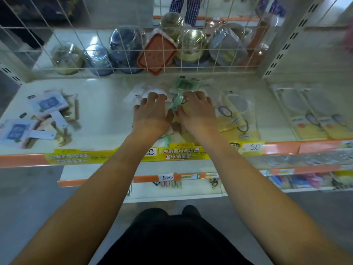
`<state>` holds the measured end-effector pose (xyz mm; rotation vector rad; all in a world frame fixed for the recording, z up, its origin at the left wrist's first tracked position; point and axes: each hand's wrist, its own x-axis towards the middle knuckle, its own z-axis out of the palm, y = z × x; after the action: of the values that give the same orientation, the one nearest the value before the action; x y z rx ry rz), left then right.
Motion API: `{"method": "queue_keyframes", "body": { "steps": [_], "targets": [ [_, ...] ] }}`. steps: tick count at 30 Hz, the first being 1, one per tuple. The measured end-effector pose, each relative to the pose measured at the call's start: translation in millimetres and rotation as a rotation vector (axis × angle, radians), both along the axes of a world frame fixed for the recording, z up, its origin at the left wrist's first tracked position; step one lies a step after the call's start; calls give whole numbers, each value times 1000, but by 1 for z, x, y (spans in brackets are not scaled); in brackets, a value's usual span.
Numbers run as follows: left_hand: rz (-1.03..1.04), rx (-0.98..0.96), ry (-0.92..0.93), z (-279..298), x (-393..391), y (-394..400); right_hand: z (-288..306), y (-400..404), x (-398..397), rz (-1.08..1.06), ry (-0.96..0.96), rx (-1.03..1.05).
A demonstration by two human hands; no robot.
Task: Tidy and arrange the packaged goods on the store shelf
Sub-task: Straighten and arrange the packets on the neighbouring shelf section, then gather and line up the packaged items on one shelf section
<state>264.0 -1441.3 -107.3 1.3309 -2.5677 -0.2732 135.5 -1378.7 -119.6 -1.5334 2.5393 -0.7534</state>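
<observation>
Head view: white shelf (107, 111), wire grid (76, 44) behind. Left hand (150, 111) spread on clear packet (137, 92); right hand (196, 109) apparently pinches green comb pack (183, 87).

1 head-worn wide-angle view looks forward and steeply down from above the shelf (107, 104), at arm's reach. Both forearms run up from the bottom edge to mid-frame. The lines bow toward the edges.
</observation>
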Motion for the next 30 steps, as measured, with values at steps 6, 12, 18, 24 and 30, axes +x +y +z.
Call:
{"method": "queue_keyframes", "body": {
  "steps": [6, 12, 18, 24, 30],
  "targets": [
    [-9, 5, 14, 1, -2, -17, -1, -19, -3, -53, 31, 43],
    [-29, -6, -5, -3, 4, -33, -2, -47, -15, -56, 10, 147],
    [-67, -26, 2, -2, 6, -44, -4, -62, -13, -43, -12, 285],
    [-90, -27, 13, -3, 4, -50, -1, -53, -12, -96, 10, 236],
    [-114, -9, 9, -7, 3, -43, -6, -37, -15, -160, -2, 193]
  ]
}}
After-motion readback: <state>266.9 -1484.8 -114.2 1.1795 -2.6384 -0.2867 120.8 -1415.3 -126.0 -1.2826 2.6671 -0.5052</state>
